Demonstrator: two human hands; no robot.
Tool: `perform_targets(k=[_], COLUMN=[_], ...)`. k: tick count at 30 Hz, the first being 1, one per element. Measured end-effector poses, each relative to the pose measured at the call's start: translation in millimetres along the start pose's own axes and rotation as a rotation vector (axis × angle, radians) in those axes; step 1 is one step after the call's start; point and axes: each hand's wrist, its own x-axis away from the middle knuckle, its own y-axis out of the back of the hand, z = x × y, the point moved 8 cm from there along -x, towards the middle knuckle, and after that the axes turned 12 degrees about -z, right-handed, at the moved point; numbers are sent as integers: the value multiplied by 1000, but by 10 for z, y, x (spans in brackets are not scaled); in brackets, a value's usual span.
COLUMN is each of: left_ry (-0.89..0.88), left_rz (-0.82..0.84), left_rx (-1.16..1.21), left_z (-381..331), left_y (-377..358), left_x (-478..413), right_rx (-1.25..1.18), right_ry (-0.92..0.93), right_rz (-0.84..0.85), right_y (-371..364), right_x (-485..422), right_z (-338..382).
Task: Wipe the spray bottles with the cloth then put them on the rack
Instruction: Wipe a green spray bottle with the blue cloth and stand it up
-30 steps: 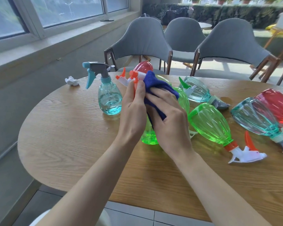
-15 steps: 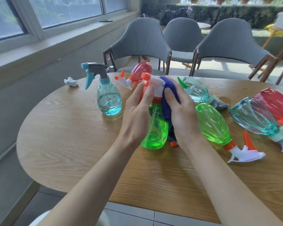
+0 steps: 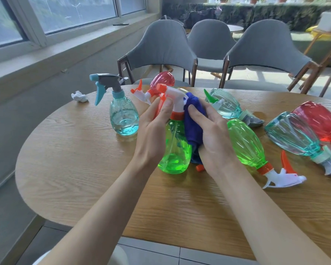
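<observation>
A green spray bottle (image 3: 175,150) with a white and orange trigger head stands upright at the table's middle. My left hand (image 3: 153,132) grips its neck and trigger from the left. My right hand (image 3: 212,136) holds a blue cloth (image 3: 193,121) against the bottle's right side. A teal bottle (image 3: 123,116) stands upright to the left. Lying on the table are a red bottle (image 3: 161,83) behind, a teal bottle (image 3: 227,104), a green bottle (image 3: 246,144), another teal bottle (image 3: 294,136) and a red bottle (image 3: 319,121) at the right. No rack is in view.
The round wooden table (image 3: 84,169) holds a crumpled white tissue (image 3: 79,96) at the far left. Three grey chairs (image 3: 161,48) stand behind the table. A window sill runs along the left wall. A small orange cap (image 3: 199,167) lies beneath the cloth.
The green bottle has gone from hidden under both hands to upright with its trigger head showing. The cloth has slid from the top down the bottle's right side.
</observation>
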Motion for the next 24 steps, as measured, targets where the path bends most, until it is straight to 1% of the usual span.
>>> perform_targets(k=[3,5,13,15,19,21,24], left_ry=[-2,-38,-163,-166,-117,-106,-97], left_rz=[-61,-104,-166,-179,-210,-200,-178], left_rx=[24,-5,-72,-76,-33,-28,-22], left_z=[11,-4,-74,-83,-72,-62,-63], left_y=[74,103,126,131,149,128,100], left_x=[-39,-30,13,8,10,16,2], right_rx=[-21,-33,-108,-139,-192,-182,-182], right_ry=[-18,-2,-18,-36,-78,-85,-80], right_rz=[68,68,-29,-71,-136,-121,-22], right_y=[-31,-25,29,42,88,86,13], right_x=[28,21,-27,-42,-86,-92,-64], right_z=[-8,-33,-119,-138,-144,-131,-74])
